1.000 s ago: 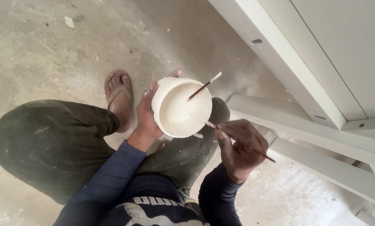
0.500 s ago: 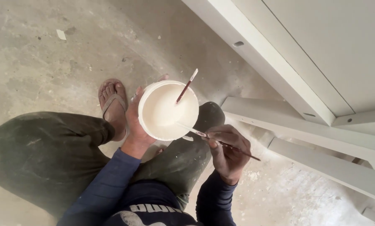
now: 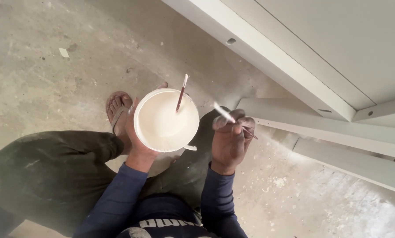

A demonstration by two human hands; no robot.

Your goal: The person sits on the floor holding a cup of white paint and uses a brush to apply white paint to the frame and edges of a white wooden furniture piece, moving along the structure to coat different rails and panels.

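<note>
My left hand point(image 3: 138, 141) grips a round white bowl of cream-white paint point(image 3: 164, 121) from its left side, holding it above my knees. A thin stick with a dark red shaft point(image 3: 181, 93) stands in the paint, leaning on the far rim. My right hand point(image 3: 230, 141) is just right of the bowl and pinches a small paintbrush point(image 3: 227, 116) whose white-coated tip points up and left, clear of the bowl.
I crouch on a dusty concrete floor point(image 3: 65, 70) in dark green trousers, one sandalled foot point(image 3: 117, 110) left of the bowl. White-painted wooden panels and frame bars point(image 3: 321, 125) lie to the right and at the back, with white dust point(image 3: 338, 207) scattered near them.
The brush has come out of the bowl and now points up and left in my right hand. The bowl has stayed in my left hand, held a little lower in view.
</note>
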